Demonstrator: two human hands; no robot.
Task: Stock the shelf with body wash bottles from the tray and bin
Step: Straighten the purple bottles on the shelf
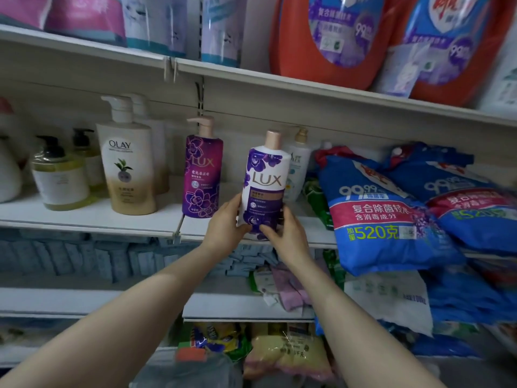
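Hands [228, 225] [282, 233] grip Lux bottle [264, 183] at shelf [92, 219] edge.

I am standing in a shop, at the toiletries and laundry aisle. In front of me run white metal shelves [92, 219] with slotted uprights and price-strip edges, lined with branded goods facing outward: an Olay pump bottle [127, 161], a purple Lux bottle [202, 170], and blue detergent bags [386, 217] stacked in a pile. Above sit big orange detergent jugs [327, 37], and packets fill the lower shelves.
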